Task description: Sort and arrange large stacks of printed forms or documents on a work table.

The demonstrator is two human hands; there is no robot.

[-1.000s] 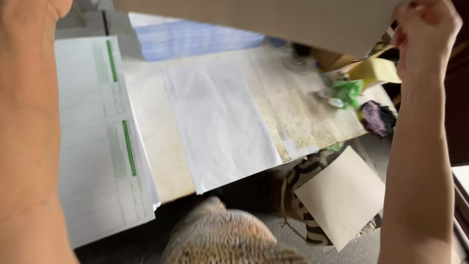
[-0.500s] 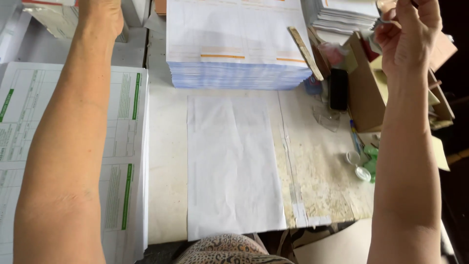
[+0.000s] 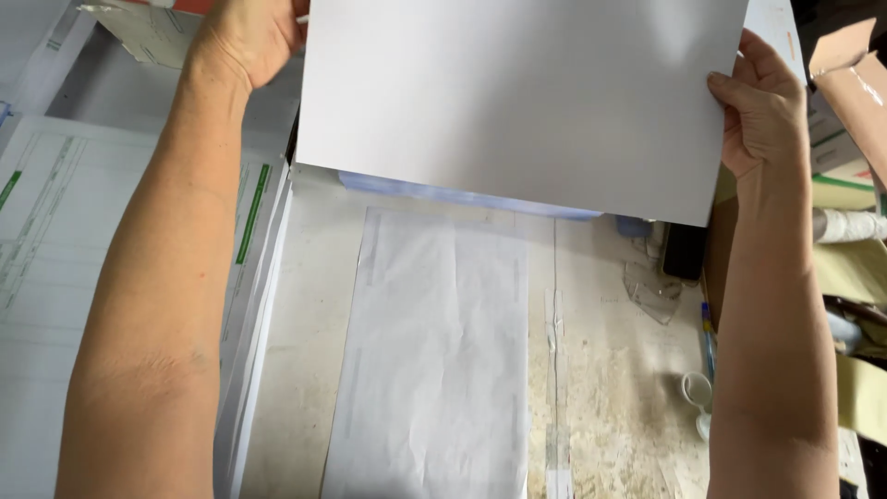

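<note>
You hold a large white sheet (image 3: pixel 522 102) up in the far half of the view, both arms stretched out in front of you; your left hand (image 3: pixel 248 37) grips its far-left edge with the fingers curled round behind it, so you see mostly the back of the hand and the wrist; your right hand (image 3: pixel 762 111) clasps the right edge, thumb on the side facing you and the other fingers hidden behind the paper. The sheet hangs tilted, its lower right corner dipping lowest, and it hides most of what lies behind it; only a thin blue-edged strip of a paper stack (image 3: pixel 462 194) peeks out just under its lower edge. Nearer to you, between your forearms, a crinkled thin white paper (image 3: pixel 434 360) lies flat on the worn table (image 3: pixel 619 388), with a taped seam running near to far just to its right. To the left, under your left forearm, lies a pile of printed forms with green bars (image 3: pixel 55 240). On the right side, close to your right arm, sit a dark small object (image 3: pixel 684 251), a scrap of clear plastic (image 3: pixel 651 291), a small white cap (image 3: pixel 695 388), and a brown cardboard box (image 3: pixel 855 79) at the far right.
</note>
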